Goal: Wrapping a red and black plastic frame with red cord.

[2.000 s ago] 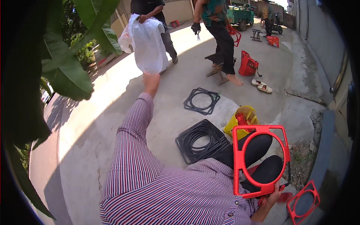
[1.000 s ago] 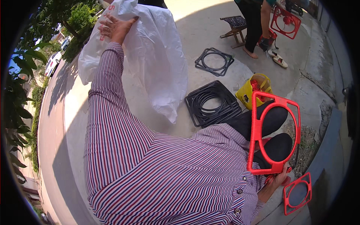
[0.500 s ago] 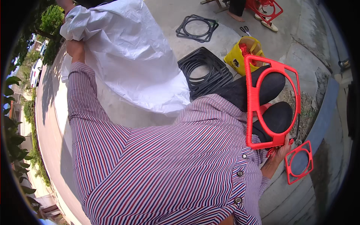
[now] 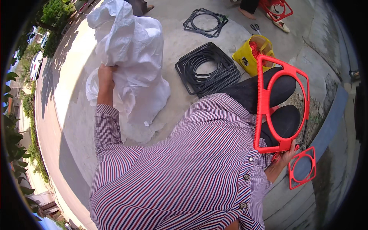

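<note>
My left hand (image 4: pixel 106 80) is closed on a crumpled white plastic sack (image 4: pixel 132 57), which hangs in folds over the concrete. In my right hand (image 4: pixel 283 158) is the lower edge of a red square frame (image 4: pixel 261 103) with a big round opening. The frame stands tilted against my bent knees, and its left side looks wrapped in red cord. A small red loop (image 4: pixel 276 156) shows beside the right fingers; what it belongs to is hidden. Below that hand lies another red frame (image 4: pixel 291 176).
A stack of black frames (image 4: pixel 188 78) lies ahead on the concrete, with more black frames (image 4: pixel 197 31) beyond. Near my knees stands a yellow bag (image 4: pixel 242 57) holding red material, scissors (image 4: pixel 255 28) behind it. Another person's feet (image 4: pixel 247 13) and a red frame (image 4: pixel 281 15) are at the top.
My left hand has drawn the white sack inward and bunched it, uncovering more of the black stack. Another person's hand at the sack's far end is no longer visible. The right hand keeps its hold.
</note>
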### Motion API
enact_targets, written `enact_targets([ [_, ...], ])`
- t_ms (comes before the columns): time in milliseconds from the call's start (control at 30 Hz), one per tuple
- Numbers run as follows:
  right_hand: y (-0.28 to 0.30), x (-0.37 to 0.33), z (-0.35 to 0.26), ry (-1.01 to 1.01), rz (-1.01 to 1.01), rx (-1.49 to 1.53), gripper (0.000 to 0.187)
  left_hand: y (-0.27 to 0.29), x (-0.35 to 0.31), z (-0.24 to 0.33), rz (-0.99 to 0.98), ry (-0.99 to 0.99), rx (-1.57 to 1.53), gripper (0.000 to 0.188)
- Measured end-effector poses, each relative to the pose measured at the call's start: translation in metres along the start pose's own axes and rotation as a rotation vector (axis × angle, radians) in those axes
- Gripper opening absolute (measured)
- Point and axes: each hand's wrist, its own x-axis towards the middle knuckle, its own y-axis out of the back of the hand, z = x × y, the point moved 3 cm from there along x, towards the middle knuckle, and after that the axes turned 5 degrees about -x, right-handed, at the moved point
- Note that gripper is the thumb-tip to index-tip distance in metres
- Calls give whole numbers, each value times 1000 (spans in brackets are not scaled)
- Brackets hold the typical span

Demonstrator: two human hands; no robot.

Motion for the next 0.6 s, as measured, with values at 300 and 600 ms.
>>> enact_targets([
  [300, 38, 27, 14, 19, -272, -8, 13, -46, -107, -381, -291, 975, -442, 42],
  [600, 39, 19, 6, 32, -214, 2, 14, -29, -105, -306, 1, 1074, -592, 40],
])
